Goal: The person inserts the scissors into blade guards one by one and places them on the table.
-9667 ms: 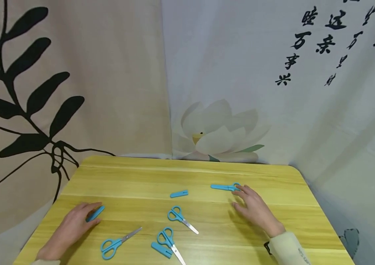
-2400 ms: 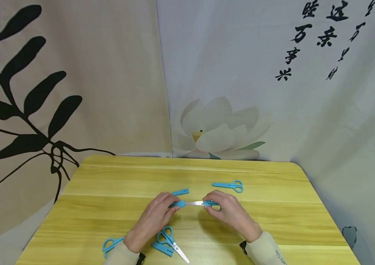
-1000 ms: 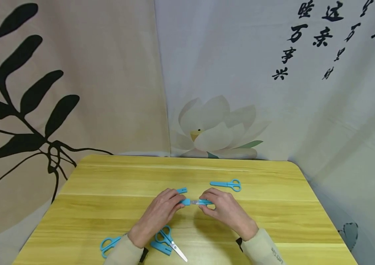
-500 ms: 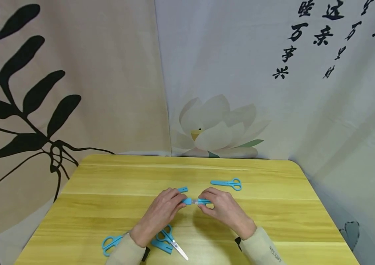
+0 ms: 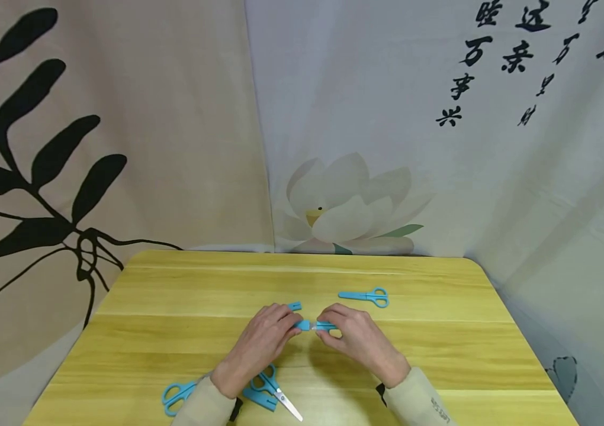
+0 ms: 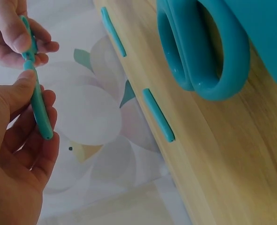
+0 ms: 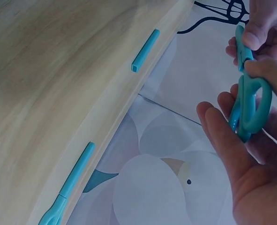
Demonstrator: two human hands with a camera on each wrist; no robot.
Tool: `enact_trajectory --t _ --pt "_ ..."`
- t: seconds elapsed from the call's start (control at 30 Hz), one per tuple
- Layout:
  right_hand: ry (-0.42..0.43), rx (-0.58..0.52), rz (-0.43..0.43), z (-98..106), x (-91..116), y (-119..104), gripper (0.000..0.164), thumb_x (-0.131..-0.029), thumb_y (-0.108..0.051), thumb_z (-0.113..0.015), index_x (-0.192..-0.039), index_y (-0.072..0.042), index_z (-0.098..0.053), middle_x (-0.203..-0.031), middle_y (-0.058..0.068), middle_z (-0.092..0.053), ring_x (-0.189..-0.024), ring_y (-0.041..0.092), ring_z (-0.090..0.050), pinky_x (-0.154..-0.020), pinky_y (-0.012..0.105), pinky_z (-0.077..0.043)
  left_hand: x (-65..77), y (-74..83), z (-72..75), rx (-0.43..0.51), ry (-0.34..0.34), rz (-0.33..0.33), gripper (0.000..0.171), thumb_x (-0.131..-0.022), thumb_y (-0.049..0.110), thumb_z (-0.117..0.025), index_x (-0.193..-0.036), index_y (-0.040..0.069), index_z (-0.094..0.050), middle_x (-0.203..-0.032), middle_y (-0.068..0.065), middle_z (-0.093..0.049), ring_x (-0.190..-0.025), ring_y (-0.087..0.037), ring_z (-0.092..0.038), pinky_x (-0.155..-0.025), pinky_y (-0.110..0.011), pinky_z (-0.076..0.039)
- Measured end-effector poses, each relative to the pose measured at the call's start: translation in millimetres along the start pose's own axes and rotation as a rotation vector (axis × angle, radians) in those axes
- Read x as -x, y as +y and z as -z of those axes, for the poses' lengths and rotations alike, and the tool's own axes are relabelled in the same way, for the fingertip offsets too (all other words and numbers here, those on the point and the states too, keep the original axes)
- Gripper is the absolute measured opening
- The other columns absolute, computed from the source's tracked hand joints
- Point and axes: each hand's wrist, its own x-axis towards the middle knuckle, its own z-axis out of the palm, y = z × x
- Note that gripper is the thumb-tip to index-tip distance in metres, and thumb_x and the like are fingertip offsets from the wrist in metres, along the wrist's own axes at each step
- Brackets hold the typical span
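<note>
The left hand's grip [image 5: 262, 342] pinched a cover [image 6: 41, 115], the right hand's grip [image 5: 362, 337] scissors [image 7: 245, 105], their blades [image 5: 312, 326] mostly hidden; the left sleeve [image 5: 206, 405] partly hid another pair [image 5: 188, 389].

Three views of the table [image 5: 440, 343], one distant, two near.
The head view looks forward and down from the table's near side; each wrist view, tilted, faces the table's far edge from close by, its height above the table hard to judge. Both wrist views share the left hand [image 6: 21, 145], right hand [image 7: 255, 183] and held scissors [image 7: 247, 101].
</note>
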Motion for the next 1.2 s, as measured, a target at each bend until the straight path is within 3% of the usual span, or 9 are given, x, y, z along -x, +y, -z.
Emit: enact_trajectory --t 0.4,0.77,1.0,1.2 --pt "0.023 0.003 0.017 -2.9 -1.0 -0.5 0.018 -0.087 -0.018 -0.086 -0.099 -0.012 -0.076 -0.102 -0.002 -0.073 -0.084 0.009 -0.071 -0.07 0.019 -0.057 -0.3 0.4 -0.9 -0.004 -0.012 0.015 0.011 -0.097 0.02 -0.074 -0.105 0.014 -0.074 -0.102 0.005 -0.066 -0.097 -0.014 -0.064 -0.083 -0.032 -0.055" --pt "0.056 -0.013 0.02 -4.5 0.9 0.4 0.018 -0.086 -0.018 -0.086 -0.099 -0.012 -0.075 -0.103 -0.001 -0.072 -0.085 0.01 -0.071 -0.071 0.02 -0.058 -2.2 -0.8 -3.4 0.017 0.008 -0.039 0.012 -0.097 0.017 -0.073 -0.106 0.01 -0.07 -0.101 0.003 -0.06 -0.087 -0.013 -0.055 -0.077 -0.029 -0.051" --pt "0.055 -0.039 0.01 -1.1 2.1 2.4 0.02 -0.086 -0.015 -0.086 -0.104 -0.011 -0.076 -0.119 0.007 -0.067 -0.095 0.016 -0.069 -0.074 0.024 -0.059 -1.8 -3.7 -5.4 0.079 0.034 -0.047 0.013 -0.098 0.018 -0.071 -0.108 0.011 -0.068 -0.106 0.002 -0.062 -0.093 -0.013 -0.058 -0.082 -0.029 -0.054" --pt "0.04 -0.039 -0.043 -3.2 5.3 1.9 0.031 -0.084 -0.014 -0.086 -0.111 -0.005 -0.074 -0.114 0.006 -0.067 -0.091 0.016 -0.069 -0.072 0.024 -0.059 2.8 -4.3 -11.1 0.109 0.063 -0.014 0.014 -0.096 0.016 -0.075 -0.108 0.01 -0.071 -0.109 0.0 -0.061 -0.098 -0.015 -0.06 -0.082 -0.027 -0.056"
